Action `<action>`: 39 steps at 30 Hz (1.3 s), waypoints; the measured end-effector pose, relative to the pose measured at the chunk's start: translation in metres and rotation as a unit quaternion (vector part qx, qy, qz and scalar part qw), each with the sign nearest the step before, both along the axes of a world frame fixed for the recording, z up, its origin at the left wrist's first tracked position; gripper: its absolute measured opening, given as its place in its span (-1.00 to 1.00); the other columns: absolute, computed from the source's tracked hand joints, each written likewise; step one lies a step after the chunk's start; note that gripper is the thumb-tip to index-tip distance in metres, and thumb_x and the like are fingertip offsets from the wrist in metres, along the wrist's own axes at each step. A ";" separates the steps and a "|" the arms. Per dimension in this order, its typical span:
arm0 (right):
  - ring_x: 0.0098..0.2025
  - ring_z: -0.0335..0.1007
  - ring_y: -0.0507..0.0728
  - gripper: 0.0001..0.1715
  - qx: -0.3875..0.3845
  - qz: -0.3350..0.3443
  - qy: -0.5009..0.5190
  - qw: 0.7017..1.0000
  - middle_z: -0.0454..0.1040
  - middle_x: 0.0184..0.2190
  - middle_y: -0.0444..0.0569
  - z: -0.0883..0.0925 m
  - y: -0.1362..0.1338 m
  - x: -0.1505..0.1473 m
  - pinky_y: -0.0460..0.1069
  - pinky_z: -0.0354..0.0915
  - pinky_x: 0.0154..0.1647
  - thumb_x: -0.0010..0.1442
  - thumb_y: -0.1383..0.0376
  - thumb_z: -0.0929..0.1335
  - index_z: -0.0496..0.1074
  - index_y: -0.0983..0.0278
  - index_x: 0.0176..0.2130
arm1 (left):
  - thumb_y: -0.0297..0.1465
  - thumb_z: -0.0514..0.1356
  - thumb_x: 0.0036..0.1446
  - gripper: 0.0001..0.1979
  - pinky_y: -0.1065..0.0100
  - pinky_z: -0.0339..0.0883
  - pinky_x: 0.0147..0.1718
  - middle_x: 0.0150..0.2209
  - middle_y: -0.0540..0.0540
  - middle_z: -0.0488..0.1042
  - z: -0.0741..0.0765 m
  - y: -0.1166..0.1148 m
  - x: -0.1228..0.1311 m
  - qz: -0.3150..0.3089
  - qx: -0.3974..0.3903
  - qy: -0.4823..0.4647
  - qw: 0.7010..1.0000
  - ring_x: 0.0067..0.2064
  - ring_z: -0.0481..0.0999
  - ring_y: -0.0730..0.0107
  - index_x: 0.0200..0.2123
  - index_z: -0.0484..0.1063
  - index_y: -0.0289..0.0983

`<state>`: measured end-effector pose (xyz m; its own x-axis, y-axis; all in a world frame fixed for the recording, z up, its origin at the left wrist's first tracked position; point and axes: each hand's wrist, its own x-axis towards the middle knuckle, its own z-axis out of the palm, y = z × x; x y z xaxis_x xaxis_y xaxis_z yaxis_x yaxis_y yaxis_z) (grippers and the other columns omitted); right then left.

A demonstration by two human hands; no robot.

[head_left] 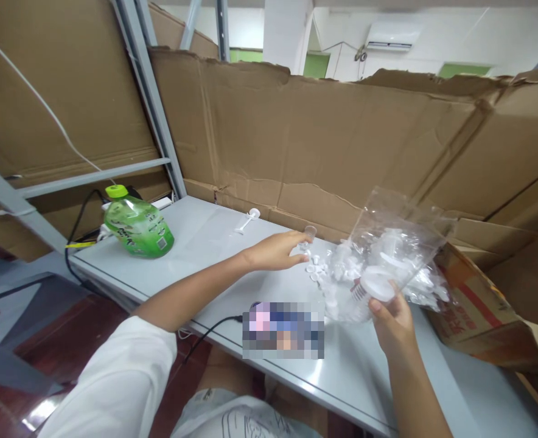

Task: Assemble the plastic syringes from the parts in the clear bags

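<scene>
My left hand (275,250) reaches across the grey table (205,255) and pinches a small clear plastic cap (310,232) between its fingertips. Just right of it lies a heap of small white plastic caps (317,271). My right hand (393,321) holds up a clear plastic bag (399,240) full of white plastic parts, gripping it near a round white lid (377,283) at the bag's lower edge. The bag is tilted toward the heap.
A green drink pouch (137,226) with a lime cap stands at the table's far left, by black cables (80,222). A single white part (248,220) lies near the cardboard wall (319,140). An open cardboard box (474,304) sits at the right. A blurred object (282,328) lies at the front edge.
</scene>
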<state>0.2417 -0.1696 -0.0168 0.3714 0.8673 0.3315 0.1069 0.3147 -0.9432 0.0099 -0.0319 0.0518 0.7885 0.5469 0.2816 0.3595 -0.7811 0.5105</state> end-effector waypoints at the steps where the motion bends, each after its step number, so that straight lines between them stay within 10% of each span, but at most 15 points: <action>1: -0.03 0.35 0.33 -0.37 0.008 -0.016 0.006 1.000 0.41 -0.07 0.10 0.001 0.000 0.000 0.20 0.23 -0.03 -0.07 0.07 0.42 0.29 0.21 -0.02 | -0.23 0.08 0.11 -0.58 0.23 0.22 -0.05 0.02 -0.18 0.32 -0.010 0.006 0.003 -0.013 0.009 0.038 0.999 0.01 0.34 0.21 0.03 0.22 -0.23; 12: 0.06 0.27 0.27 -0.42 0.061 -0.123 0.027 0.990 0.34 0.04 0.09 0.012 0.006 0.005 0.22 0.09 0.11 0.03 0.20 0.38 0.29 0.24 0.05 | -0.06 0.12 0.01 -0.39 0.19 0.07 0.05 0.12 -0.19 0.20 -0.079 0.045 0.049 -0.066 0.121 0.121 0.983 0.13 0.18 0.12 0.09 0.18 -0.22; 39: 0.07 0.26 0.29 -0.46 0.030 -0.099 0.042 0.994 0.35 0.04 0.10 0.005 0.008 0.006 0.18 0.14 0.08 0.01 0.18 0.40 0.33 0.24 -0.01 | -0.14 0.05 0.12 -0.68 0.34 0.21 -0.11 -0.11 -0.12 0.37 -0.104 0.058 0.043 -0.131 0.154 0.077 0.976 -0.05 0.34 0.27 -0.19 0.39 -0.22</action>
<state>0.2481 -0.1612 -0.0121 0.5607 0.7544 0.3412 0.0944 0.3512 -0.9315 0.0533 0.0263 -0.0521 0.9359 0.2298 0.2670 0.1817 -0.9642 0.1930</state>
